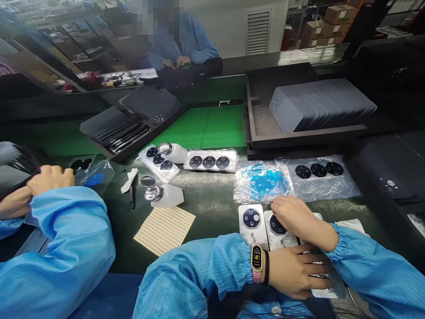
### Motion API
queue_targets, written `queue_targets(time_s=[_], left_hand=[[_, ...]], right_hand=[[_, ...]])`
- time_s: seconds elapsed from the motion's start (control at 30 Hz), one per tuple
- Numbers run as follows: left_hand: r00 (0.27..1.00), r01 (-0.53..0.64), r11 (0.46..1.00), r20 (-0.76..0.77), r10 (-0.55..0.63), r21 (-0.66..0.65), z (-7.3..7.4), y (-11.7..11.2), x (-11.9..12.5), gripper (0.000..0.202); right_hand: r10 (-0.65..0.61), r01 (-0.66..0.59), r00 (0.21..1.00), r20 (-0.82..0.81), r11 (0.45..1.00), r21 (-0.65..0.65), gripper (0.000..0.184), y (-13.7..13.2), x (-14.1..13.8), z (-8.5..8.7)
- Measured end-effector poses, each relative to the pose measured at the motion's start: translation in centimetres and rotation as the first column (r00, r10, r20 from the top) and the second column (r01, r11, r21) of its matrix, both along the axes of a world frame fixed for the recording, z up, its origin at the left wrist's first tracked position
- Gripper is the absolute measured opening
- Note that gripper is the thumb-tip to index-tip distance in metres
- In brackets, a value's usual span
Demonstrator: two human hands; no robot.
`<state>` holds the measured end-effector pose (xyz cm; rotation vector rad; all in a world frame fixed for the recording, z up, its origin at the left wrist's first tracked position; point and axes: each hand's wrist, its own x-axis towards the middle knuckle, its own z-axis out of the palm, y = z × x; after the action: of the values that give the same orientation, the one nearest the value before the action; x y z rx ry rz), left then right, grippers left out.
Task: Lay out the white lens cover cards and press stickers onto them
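Observation:
Two white cards lie side by side near the front edge, each carrying a black camera-lens piece. My right hand (300,221) hovers knuckles-up over the right card (279,230), its fingers curled down onto the black piece, and what the fingertips pinch is hidden. The left card (251,221) lies untouched beside it. My left hand (299,270), with a watch and a band on its wrist, rests flat with fingers stretched out on a pale sheet (323,290) just under my right wrist.
A co-worker's blue-sleeved arm and hands (49,177) hold a dark part at the left. On the bench are two white bottles with metal caps (162,195), a dotted tan sheet (164,228), bags of black lens pieces (210,160), a blue-filled bag (264,181), and a dark tray of grey panels (318,104). Another person sits opposite.

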<state>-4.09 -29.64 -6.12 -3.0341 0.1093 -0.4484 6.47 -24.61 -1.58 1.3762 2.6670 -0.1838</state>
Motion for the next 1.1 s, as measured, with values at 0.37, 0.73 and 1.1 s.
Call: queue_targets(time_s=[0.37,0.73,1.1], left_hand=[[0.998,0.061,0.995,0.009,-0.061,-0.074,-0.8,0.2,0.1,0.044],[0.996,0.082,0.994,-0.015,-0.084,-0.074,-1.3,0.4,0.3,0.043],[1.000,0.022,0.999,-0.020,-0.022,0.033,-0.3,0.3,0.2,0.045]], right_hand=[[-0.017,0.018,0.999,0.030,0.999,-0.036,0.020,0.2,-0.2,0.3],[-0.245,0.230,0.968,-0.051,0.952,-0.204,0.021,0.5,1.5,0.9],[-0.139,0.116,0.975,-0.174,0.983,-0.140,0.021,-0.2,1.8,-1.5]])
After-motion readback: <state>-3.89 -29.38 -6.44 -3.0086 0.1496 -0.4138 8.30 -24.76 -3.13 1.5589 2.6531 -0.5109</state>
